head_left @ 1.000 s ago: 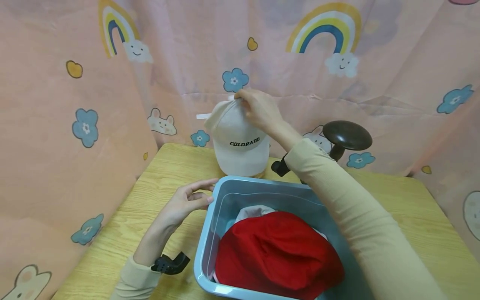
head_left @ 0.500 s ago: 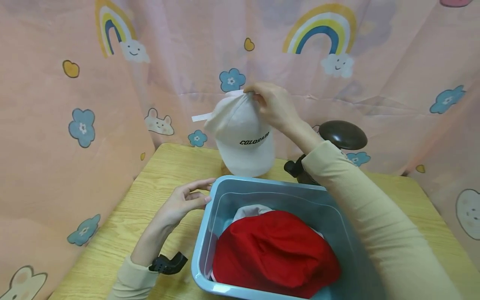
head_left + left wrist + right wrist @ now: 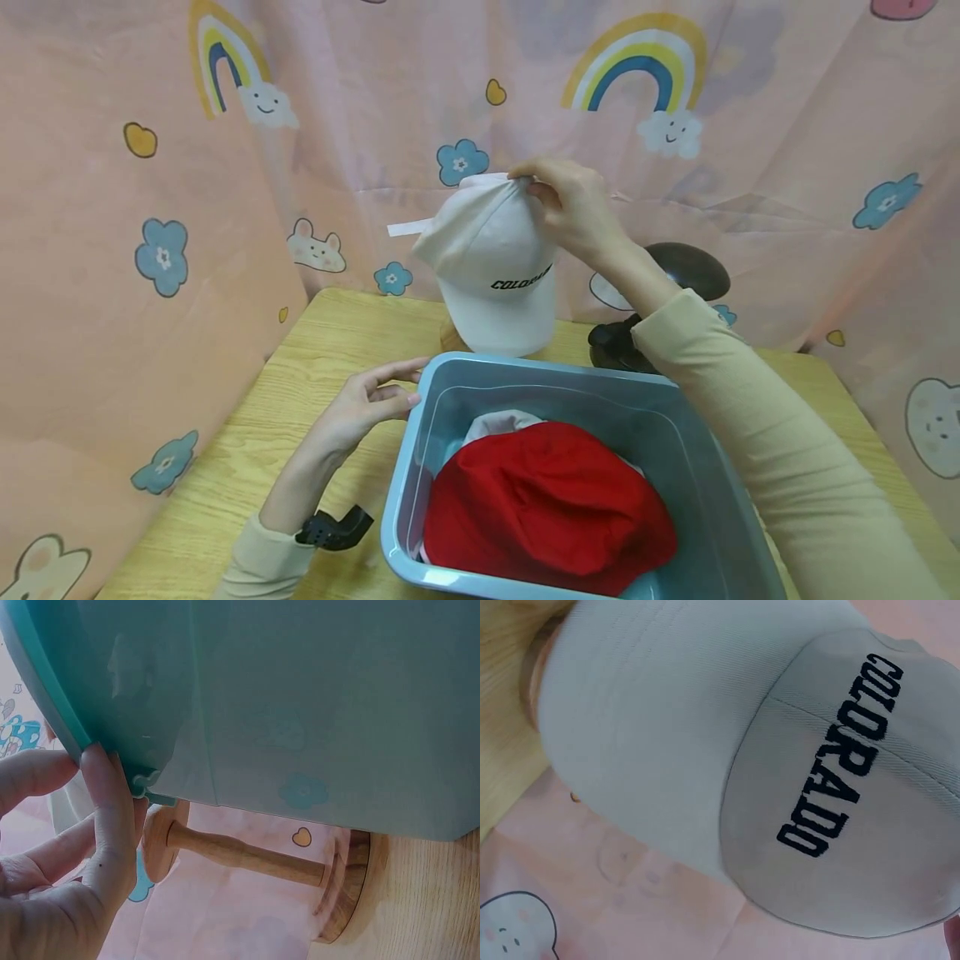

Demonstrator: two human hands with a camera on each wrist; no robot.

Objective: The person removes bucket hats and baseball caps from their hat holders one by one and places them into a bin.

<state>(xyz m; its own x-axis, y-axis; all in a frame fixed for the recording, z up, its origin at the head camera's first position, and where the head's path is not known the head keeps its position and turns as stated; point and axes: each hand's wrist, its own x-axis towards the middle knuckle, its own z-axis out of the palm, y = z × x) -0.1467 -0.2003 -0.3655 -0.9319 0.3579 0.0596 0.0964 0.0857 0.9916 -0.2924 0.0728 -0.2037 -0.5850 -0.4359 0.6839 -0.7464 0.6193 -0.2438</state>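
Note:
A white baseball cap (image 3: 491, 258) lettered COLORADO hangs brim-down at the back of the table. My right hand (image 3: 573, 204) pinches its crown from above. In the right wrist view the cap's (image 3: 840, 780) brim and front panel fill most of the picture. Behind the cap stands a wooden stand (image 3: 247, 855), its post bare in the left wrist view. My left hand (image 3: 375, 400) grips the left rim of a blue plastic bin (image 3: 405, 475) near its back corner, thumb against the rim. Inside the bin lie a red cap (image 3: 547, 500) and a light-coloured piece (image 3: 502, 423) mostly under it.
A dark brown stand with a rounded top (image 3: 693, 271) rises at the back right, partly behind my right arm. The wood-grain table (image 3: 360, 325) ends at a pink printed curtain (image 3: 360, 150) at the back and sides.
My right hand has moved right and slightly up, drawing the crown of the white cap with it and tilting the cap. My left hand stays at the bin's rim.

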